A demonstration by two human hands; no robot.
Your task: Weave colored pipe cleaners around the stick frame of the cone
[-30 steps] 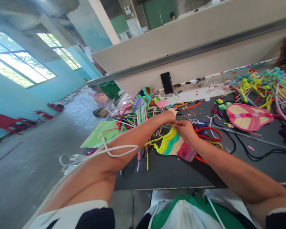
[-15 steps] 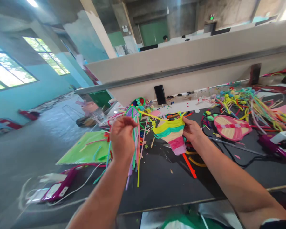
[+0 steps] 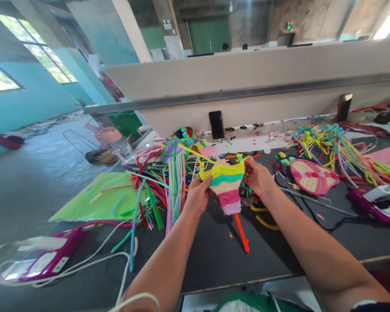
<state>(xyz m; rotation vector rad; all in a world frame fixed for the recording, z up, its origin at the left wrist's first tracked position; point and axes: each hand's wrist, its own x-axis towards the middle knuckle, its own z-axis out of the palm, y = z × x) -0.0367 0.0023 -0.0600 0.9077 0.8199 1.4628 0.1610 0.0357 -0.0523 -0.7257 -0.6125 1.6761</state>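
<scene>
Between my hands, above the dark table, is a striped pipe-cleaner craft piece [image 3: 228, 188]. Its bands run yellow, teal, beige, magenta and lilac, narrowing downward, and a yellow strand trails from its upper left. A red pipe cleaner [image 3: 242, 234] points down from its lower tip. My left hand [image 3: 197, 194] pinches the left edge, thumb in front. At the upper right corner, my right hand [image 3: 259, 177] grips the piece with closed fingers; its fingertips are partly hidden. Close to my left hand lies a bundle of pastel pipe cleaners [image 3: 176, 186].
A green sheet [image 3: 87, 201] in plastic and a purple power strip [image 3: 52, 255] with white cables lie left. A phone [image 3: 216, 125] leans on the partition. To the right are a pink oval craft piece [image 3: 313, 177], a pipe-cleaner heap [image 3: 334, 143] and another power strip [image 3: 375, 203].
My left hand has come down and right from above the pastel bundle and now holds the striped piece's left edge. My right hand keeps its hold. The view has shifted slightly.
</scene>
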